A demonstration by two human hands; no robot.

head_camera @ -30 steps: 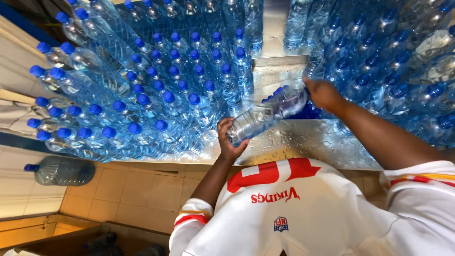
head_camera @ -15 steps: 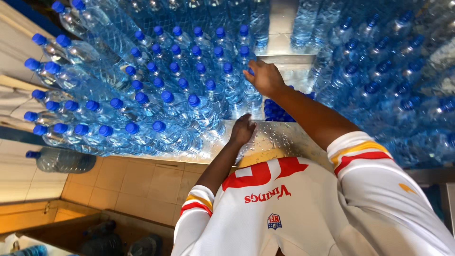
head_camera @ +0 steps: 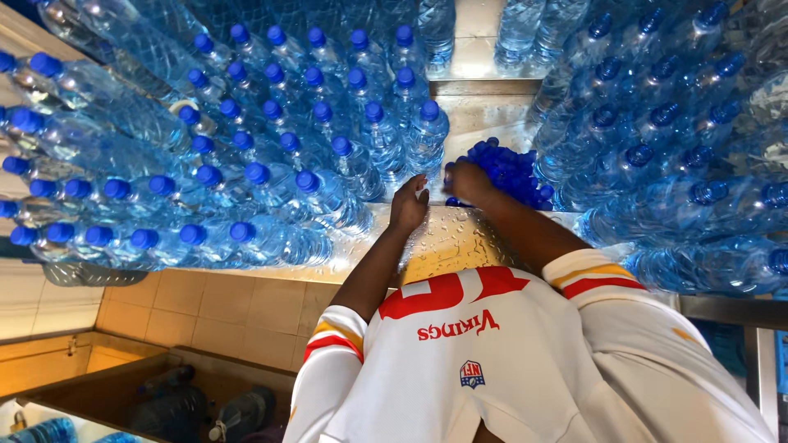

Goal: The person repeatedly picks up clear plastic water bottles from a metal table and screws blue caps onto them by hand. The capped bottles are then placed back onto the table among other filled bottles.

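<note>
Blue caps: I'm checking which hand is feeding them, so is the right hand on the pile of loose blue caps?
Yes, the right hand rests on the pile of loose blue caps, while the left hand lies on the wet steel table.

tan tiled wall, dark bottles below

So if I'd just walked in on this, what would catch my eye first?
Most likely the rows of clear water bottles with blue caps crowding the wet metal counter on both sides. Next, the heap of loose blue caps in the gap between them, where the right hand rests on the pile. The left hand sits beside it, close to the nearest bottle.
</note>
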